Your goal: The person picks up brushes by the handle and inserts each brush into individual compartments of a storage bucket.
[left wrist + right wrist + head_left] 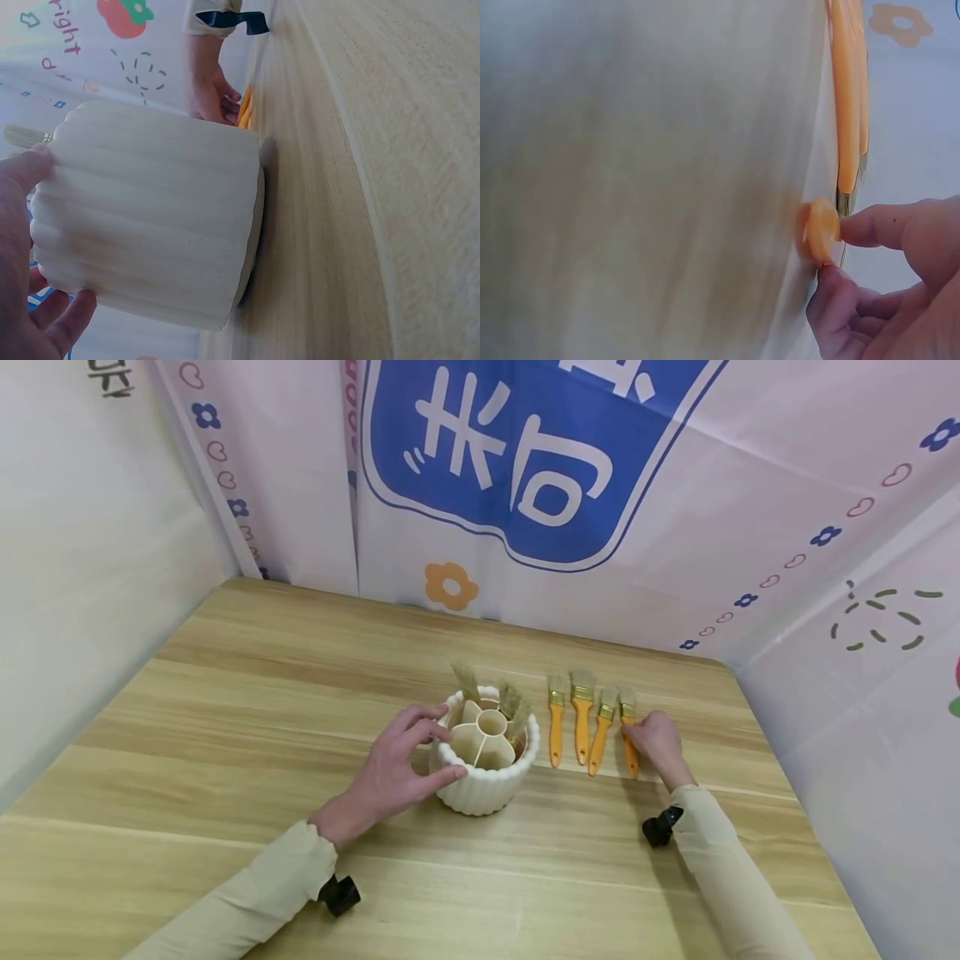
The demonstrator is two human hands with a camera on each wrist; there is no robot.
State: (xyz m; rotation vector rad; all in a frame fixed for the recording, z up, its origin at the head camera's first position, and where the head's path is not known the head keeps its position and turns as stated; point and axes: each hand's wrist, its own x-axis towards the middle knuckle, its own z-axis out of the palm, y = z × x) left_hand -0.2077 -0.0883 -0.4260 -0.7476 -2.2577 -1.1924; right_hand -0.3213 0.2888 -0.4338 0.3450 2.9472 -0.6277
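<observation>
A white ribbed brush holder (pixel 480 793) with a round divided insert stands upright on the table. Bristle ends of paintbrushes (pixel 510 697) stick up out of its compartments. My left hand (pixel 393 768) grips the holder's rim, thumb on one side and fingers on the other, as the left wrist view also shows. To the right lie several paintbrushes with orange handles (pixel 581 727), bristles pointing away from me. At the end of that row, my right hand (pixel 658 743) pinches the handle of the rightmost paintbrush (pixel 823 231) between thumb and fingers.
The wooden table (pixel 300 693) meets a printed cloth backdrop (pixel 300 468) at its far edge. More cloth walls stand at the left and right sides. A black wrist camera (pixel 341 896) is strapped to the left sleeve, another (pixel 662 827) to the right.
</observation>
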